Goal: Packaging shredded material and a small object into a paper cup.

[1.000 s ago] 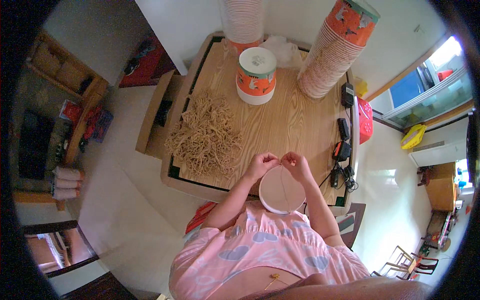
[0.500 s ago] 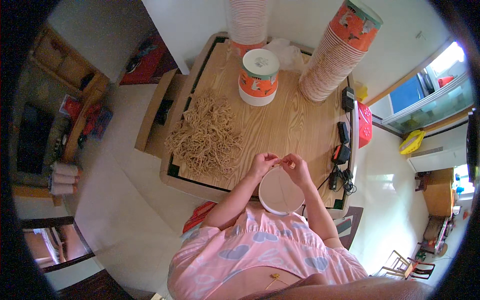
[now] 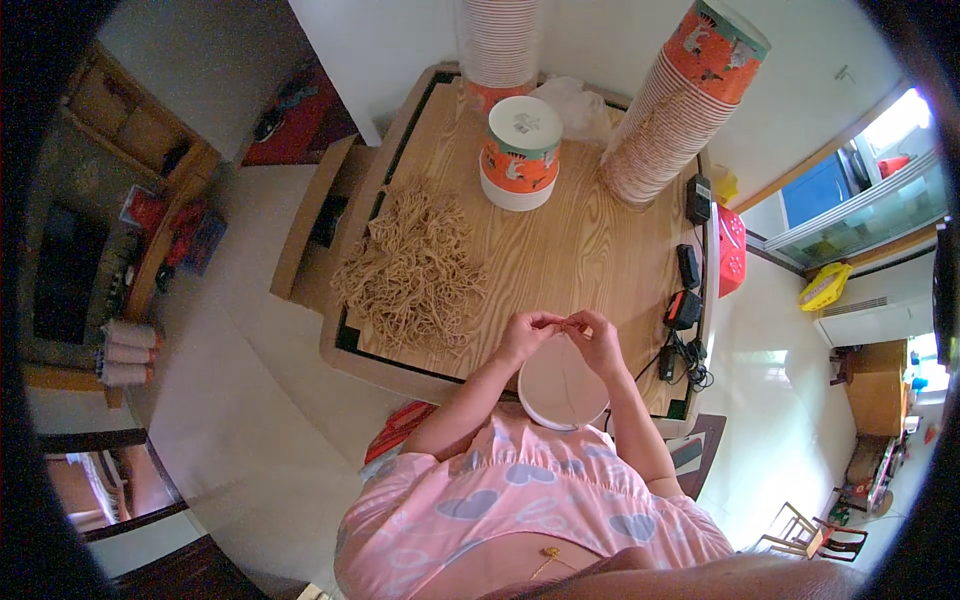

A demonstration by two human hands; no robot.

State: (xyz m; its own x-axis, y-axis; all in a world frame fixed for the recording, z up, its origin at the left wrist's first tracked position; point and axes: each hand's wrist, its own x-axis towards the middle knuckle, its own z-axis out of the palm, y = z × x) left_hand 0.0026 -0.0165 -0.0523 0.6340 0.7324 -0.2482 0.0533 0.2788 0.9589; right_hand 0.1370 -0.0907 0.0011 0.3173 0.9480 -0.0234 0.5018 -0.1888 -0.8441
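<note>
My left hand and my right hand meet at the far rim of a round white paper tub, close to my body at the table's near edge. Both hands are closed in a fingertip pinch, thumbs and forefingers nearly touching. What they pinch is too small to make out. A thin line runs across the pale inside of the tub; I cannot tell whether it is a string or a seam. Left of my hands lies a tangled heap of tan twine.
Farther back an orange-and-green paper tub stands upside down. Tall stacks of tubs rise behind it, one leaning right. Black power adapters with cables lie along the right edge of the wooden table. An open cardboard box adjoins its left side.
My fingertips have drawn slightly closer together over the tub's rim, still pinching. The tub and the twine stay in place; the view has shifted a little.
</note>
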